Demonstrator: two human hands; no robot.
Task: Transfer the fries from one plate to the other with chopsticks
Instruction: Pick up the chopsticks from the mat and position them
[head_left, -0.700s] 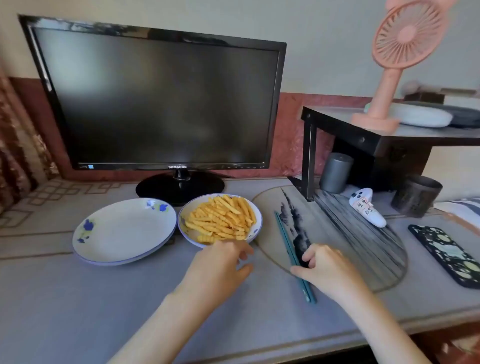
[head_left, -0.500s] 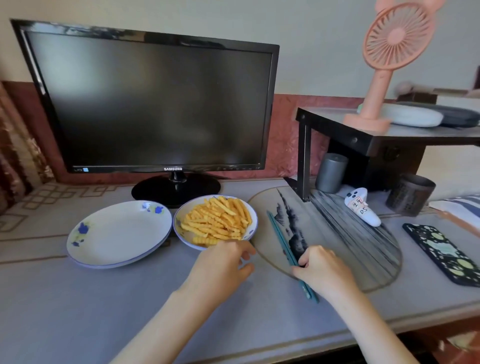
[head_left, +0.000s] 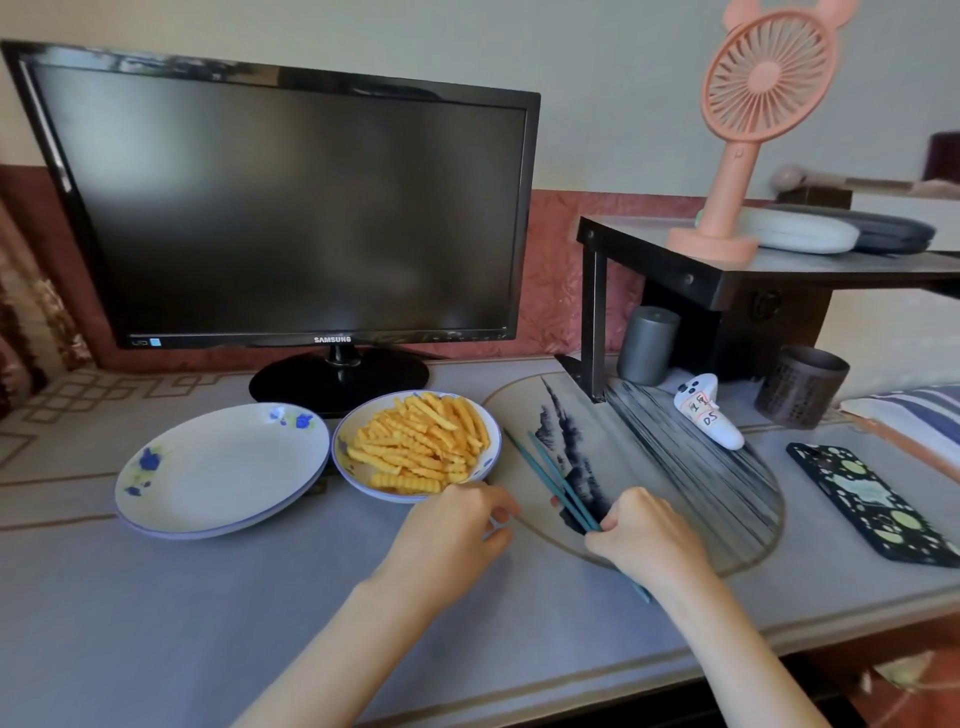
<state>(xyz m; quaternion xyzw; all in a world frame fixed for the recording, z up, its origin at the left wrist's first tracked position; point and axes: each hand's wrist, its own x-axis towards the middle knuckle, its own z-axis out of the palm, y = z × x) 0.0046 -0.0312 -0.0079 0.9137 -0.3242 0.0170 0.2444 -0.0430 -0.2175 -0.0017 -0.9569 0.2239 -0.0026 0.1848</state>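
Note:
Crinkle-cut fries (head_left: 423, 449) fill a white plate with blue flowers (head_left: 358, 480) in front of the monitor. A matching plate (head_left: 223, 467) with no food on it sits just left of it. My right hand (head_left: 647, 535) grips a pair of teal chopsticks (head_left: 550, 475); their tips point up-left and spread apart, lifted over a round painted mat. My left hand (head_left: 457, 530) rests on the table at the near rim of the fries plate, fingers loosely curled, nothing in it.
A black monitor (head_left: 291, 208) stands behind the plates. The round painted mat (head_left: 675, 467) lies right of them. A black shelf (head_left: 727, 270) carries a pink fan (head_left: 753, 119). A white controller (head_left: 709, 410), two dark cups and a patterned phone (head_left: 872, 501) lie at the right.
My right hand has closed round the chopsticks and raised them off the mat, and their tips have spread. My left hand stays by the fries plate.

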